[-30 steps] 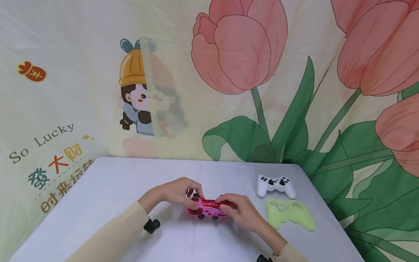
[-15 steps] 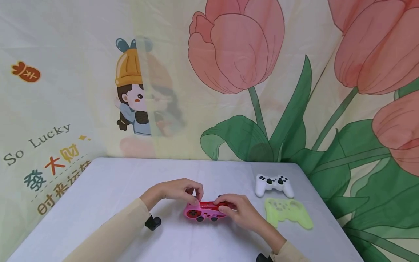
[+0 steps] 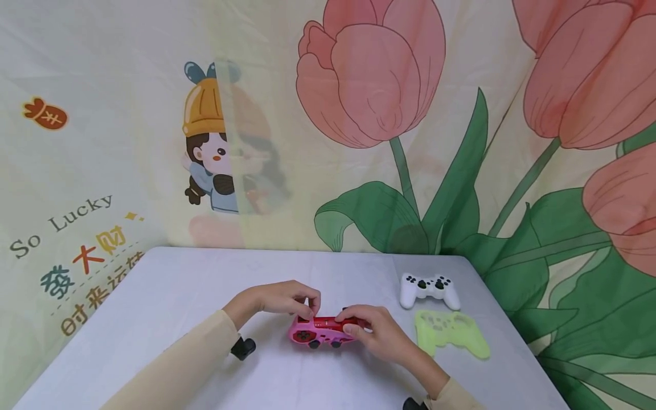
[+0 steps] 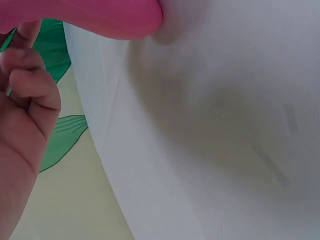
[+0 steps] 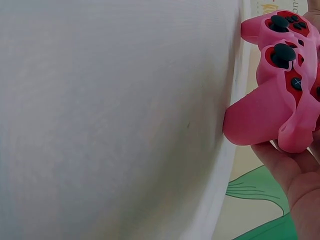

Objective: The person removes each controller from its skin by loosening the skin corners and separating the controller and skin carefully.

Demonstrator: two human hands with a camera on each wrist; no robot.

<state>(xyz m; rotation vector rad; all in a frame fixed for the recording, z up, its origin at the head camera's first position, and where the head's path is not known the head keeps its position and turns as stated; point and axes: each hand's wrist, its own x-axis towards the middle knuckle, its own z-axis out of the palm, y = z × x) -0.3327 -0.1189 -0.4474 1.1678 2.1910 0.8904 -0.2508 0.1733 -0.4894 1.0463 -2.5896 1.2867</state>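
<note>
Red controller (image 3: pixel 328 323), partly inside pink sleeve (image 5: pixel 260 112), tilted over mid-tabletop (image 3: pixel 287 381). Left hand (image 3: pixel 284 298): thumb and finger pinch sleeve's upper edge (tips obscured). Right hand (image 3: pixel 381 335): fingers curled round right end, masking it. Left-wrist view crops sleeve to one grip. White controller (image 3: pixel 429 290) farther right.

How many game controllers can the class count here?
2: a red controller, partly inside a pink cover, between the left hand and right hand; and a white controller on the person's right, beyond the yellow-green cover. No others show.
</note>
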